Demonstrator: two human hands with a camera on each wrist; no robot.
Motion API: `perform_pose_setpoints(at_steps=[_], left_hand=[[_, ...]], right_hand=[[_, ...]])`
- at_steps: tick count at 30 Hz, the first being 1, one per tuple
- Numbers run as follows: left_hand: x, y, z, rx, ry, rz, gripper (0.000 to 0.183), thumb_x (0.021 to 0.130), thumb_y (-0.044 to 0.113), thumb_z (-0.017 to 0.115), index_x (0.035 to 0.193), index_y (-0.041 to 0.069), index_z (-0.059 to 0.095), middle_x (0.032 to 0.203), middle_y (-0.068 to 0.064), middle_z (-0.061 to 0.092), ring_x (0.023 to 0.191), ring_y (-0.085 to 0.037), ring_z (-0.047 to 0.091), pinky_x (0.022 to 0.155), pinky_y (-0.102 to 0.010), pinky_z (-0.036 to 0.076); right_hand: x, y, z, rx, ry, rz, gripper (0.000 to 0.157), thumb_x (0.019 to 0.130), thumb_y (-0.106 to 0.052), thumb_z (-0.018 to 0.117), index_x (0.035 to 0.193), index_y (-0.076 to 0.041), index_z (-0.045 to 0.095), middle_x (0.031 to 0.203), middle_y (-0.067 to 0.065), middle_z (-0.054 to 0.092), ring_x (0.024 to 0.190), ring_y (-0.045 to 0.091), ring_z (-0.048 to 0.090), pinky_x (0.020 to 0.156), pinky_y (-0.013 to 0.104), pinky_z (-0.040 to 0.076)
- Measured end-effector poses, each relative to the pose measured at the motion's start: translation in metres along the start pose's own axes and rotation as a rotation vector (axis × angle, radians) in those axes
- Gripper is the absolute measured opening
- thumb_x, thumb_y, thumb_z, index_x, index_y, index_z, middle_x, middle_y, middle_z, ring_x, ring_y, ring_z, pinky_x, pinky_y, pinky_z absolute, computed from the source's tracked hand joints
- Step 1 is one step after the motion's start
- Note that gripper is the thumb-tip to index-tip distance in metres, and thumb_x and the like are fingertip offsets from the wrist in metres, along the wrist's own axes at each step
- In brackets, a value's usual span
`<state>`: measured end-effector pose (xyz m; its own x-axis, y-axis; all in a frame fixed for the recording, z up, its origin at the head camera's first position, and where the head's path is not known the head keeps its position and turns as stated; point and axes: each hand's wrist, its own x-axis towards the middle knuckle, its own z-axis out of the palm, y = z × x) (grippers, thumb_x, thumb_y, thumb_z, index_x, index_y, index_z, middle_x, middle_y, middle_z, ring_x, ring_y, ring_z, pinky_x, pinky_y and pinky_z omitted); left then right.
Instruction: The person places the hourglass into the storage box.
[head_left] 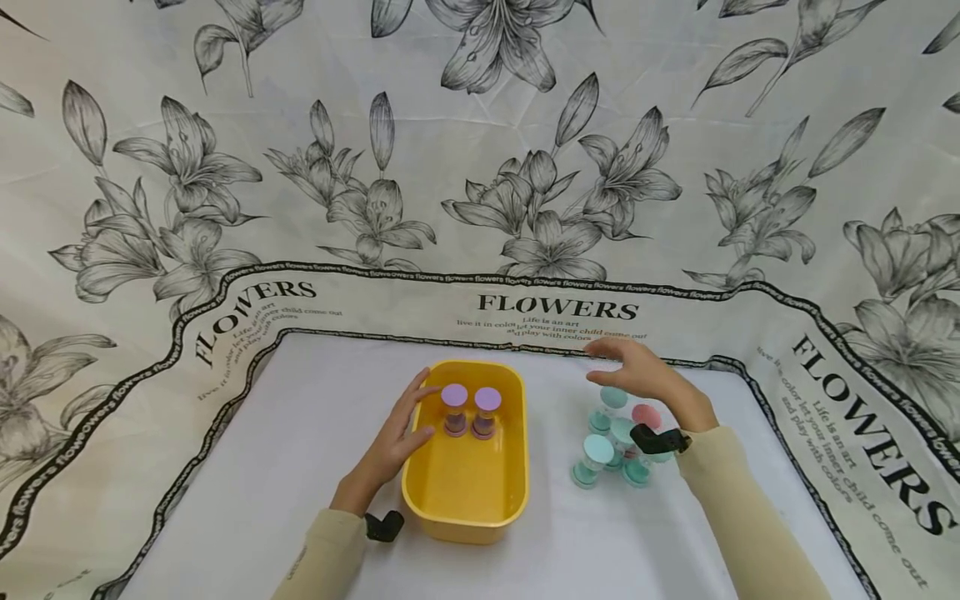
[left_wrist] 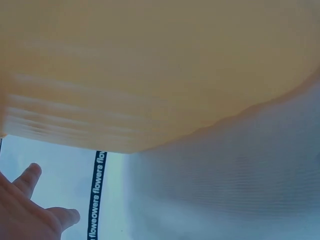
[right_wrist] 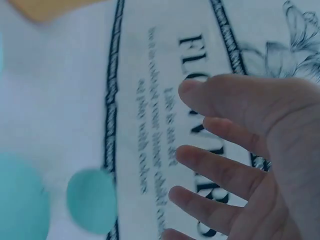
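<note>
Inside the yellow bin [head_left: 465, 496], two small hourglasses with purple caps stand upright side by side: one on the left [head_left: 453, 398] and one on the right [head_left: 487, 402]. My left hand [head_left: 392, 437] is at the bin's left side, its fingers spread and holding nothing; whether a fingertip touches the rim I cannot tell. To the right of the bin, several green-capped hourglasses [head_left: 597, 451] stand in a group with a pink-capped one [head_left: 646, 417]. Above the back of this group hovers my right hand [head_left: 641, 371], with fingers apart and nothing held, as the right wrist view also shows.
A white cloth-covered table [head_left: 300, 433] lies under everything. Behind and around it hangs a pale curtain [head_left: 405, 233] printed with flowers and lettering. Dark wrist bands [head_left: 385, 527] are on both wrists.
</note>
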<state>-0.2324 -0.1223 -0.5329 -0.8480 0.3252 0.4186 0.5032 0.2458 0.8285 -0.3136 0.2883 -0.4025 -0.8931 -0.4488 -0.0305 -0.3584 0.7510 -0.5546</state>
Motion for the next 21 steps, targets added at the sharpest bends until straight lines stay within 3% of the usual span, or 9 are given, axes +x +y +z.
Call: perform_pose_setpoints(at_steps=[10, 15, 21], left_hand=[[-0.006, 0.002, -0.009, 0.023, -0.079, -0.012, 0.059, 0.099, 0.012, 0.057, 0.156, 0.012, 0.041, 0.174, -0.009, 0.011, 0.159, -0.042, 0.011, 0.119, -0.074, 0.015], [-0.008, 0.001, -0.011, 0.011, -0.094, -0.007, 0.064, 0.098, 0.008, 0.056, 0.159, 0.014, 0.037, 0.175, -0.007, 0.01, 0.16, -0.04, 0.009, 0.119, -0.074, 0.015], [-0.009, 0.0, -0.01, -0.003, -0.075, 0.006, 0.062, 0.101, 0.022, 0.057, 0.159, 0.012, 0.037, 0.174, -0.007, 0.011, 0.16, -0.04, 0.009, 0.119, -0.075, 0.015]], right_hand=[[-0.017, 0.044, 0.014, 0.033, -0.096, 0.112, 0.066, 0.094, -0.036, 0.073, 0.147, -0.003, 0.051, 0.148, 0.028, 0.053, 0.131, 0.053, 0.054, 0.105, 0.063, 0.048], [-0.021, 0.049, 0.021, 0.044, -0.113, 0.122, 0.067, 0.092, -0.037, 0.075, 0.145, -0.003, 0.052, 0.144, 0.032, 0.054, 0.125, 0.053, 0.059, 0.102, 0.062, 0.051], [-0.024, 0.047, 0.027, 0.011, -0.145, 0.174, 0.067, 0.092, -0.038, 0.075, 0.146, -0.006, 0.053, 0.144, 0.034, 0.053, 0.131, 0.054, 0.053, 0.102, 0.066, 0.047]])
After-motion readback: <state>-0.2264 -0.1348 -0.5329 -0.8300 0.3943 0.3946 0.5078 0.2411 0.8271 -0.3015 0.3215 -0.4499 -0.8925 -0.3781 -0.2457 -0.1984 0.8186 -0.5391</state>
